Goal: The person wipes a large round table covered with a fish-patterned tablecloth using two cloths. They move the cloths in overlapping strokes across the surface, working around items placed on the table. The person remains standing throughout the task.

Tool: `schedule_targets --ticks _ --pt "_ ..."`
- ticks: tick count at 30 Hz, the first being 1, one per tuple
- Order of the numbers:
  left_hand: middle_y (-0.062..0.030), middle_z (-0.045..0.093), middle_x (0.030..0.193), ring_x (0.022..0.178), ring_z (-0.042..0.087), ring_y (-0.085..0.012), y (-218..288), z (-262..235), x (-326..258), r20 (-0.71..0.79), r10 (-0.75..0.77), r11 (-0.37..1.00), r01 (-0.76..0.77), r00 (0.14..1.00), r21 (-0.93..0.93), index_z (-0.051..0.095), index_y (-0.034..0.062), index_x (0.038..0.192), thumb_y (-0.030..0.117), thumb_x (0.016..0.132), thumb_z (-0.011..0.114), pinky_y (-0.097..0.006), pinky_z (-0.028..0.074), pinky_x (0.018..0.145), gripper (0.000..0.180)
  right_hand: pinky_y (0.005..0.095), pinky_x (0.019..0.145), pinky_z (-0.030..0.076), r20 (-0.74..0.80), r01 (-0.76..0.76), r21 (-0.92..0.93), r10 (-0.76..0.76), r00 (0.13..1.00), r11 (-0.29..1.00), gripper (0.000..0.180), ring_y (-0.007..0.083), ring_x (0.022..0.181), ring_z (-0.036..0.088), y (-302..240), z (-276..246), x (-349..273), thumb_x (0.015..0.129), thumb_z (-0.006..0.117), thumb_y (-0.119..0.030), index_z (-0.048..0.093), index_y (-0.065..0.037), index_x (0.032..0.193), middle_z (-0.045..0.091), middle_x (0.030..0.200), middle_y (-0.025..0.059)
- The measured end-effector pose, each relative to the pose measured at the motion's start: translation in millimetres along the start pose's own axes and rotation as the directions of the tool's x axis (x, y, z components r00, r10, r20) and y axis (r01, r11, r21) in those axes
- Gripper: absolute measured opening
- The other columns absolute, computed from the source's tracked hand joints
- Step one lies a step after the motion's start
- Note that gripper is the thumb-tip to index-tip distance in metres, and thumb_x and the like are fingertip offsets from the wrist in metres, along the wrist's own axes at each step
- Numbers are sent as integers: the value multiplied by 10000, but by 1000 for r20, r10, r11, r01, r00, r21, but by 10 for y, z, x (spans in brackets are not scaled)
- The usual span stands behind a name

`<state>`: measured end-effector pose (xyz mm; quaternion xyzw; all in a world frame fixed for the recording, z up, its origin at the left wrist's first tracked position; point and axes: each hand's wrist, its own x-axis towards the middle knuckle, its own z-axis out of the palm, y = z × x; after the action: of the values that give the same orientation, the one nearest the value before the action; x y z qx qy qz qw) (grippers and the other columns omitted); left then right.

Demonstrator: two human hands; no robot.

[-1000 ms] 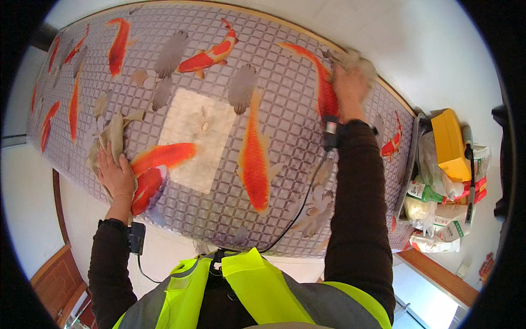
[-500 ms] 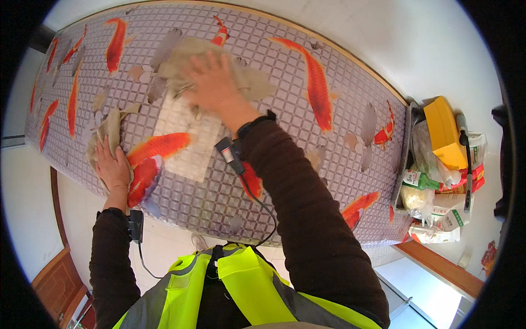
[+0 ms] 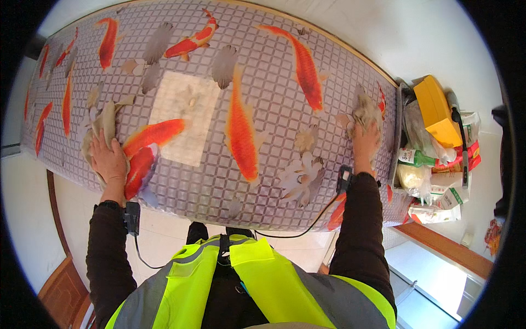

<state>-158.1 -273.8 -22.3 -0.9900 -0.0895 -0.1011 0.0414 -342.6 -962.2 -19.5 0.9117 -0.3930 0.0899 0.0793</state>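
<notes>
My left hand [image 3: 108,159] lies flat at the left of the table, its fingers apart on a grey-beige cloth [image 3: 107,122]. Far to the right, my right hand [image 3: 366,143] presses down on a second bunched cloth [image 3: 366,109], which gathers around its fingers. Both cloths touch the table cover [image 3: 203,192], a grey gridded sheet printed with orange koi fish and lotus flowers. Between my hands shows a pale rectangular patch [image 3: 183,118] on the cover.
Close by my right hand, a grey bin [image 3: 399,145] at the table's right end holds a yellow box [image 3: 436,109], a green bottle [image 3: 416,158] and several bags. A white wall [image 3: 378,33] runs behind the far edge. A wooden door [image 3: 64,293] stands lower left.
My right hand has swept from the upper middle of the table to its right end, taking its cloth along. My left hand stays on its cloth.
</notes>
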Motion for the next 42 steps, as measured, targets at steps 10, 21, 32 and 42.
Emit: schedule_targets --ticks 10,21,32,42 --pt "-99 329 1503 1379 297 -297 104 -113 -34 45 -13 1000 13 999 -6 380 206 1434 433 921 403 -543 266 1059 561 543 1054 260 -271 342 43 -318 909 939 617 382 1185 453 -1742 -190 -314 801 584 -484 542 -82 1268 507 1305 146" --pt "-104 323 1507 1383 280 -310 76 -62 -3 56 2 998 2 998 -57 395 190 1429 450 911 414 -556 249 1056 579 553 1129 141 -112 655 650 -804 584 385 659 425 1385 205 -3567 -1252 -2510 732 629 -446 511 -225 1342 365 1470 95" --pt "-118 374 1475 1350 342 -308 -35 73 50 17 65 997 -66 998 31 420 182 1412 453 916 406 -538 284 1042 566 530 1116 179 -68 627 430 -670 740 649 654 385 1349 293 -2903 -861 -1533 735 594 -463 507 -245 1346 392 1459 76" --pt "-204 437 1404 1304 392 -362 -88 76 118 8 80 997 -80 997 14 448 116 1384 395 911 430 -454 301 1071 549 504 1127 170 81 152 133 -163 983 979 671 383 1352 296 -454 -320 -611 844 496 -479 389 -178 1434 346 1491 84"
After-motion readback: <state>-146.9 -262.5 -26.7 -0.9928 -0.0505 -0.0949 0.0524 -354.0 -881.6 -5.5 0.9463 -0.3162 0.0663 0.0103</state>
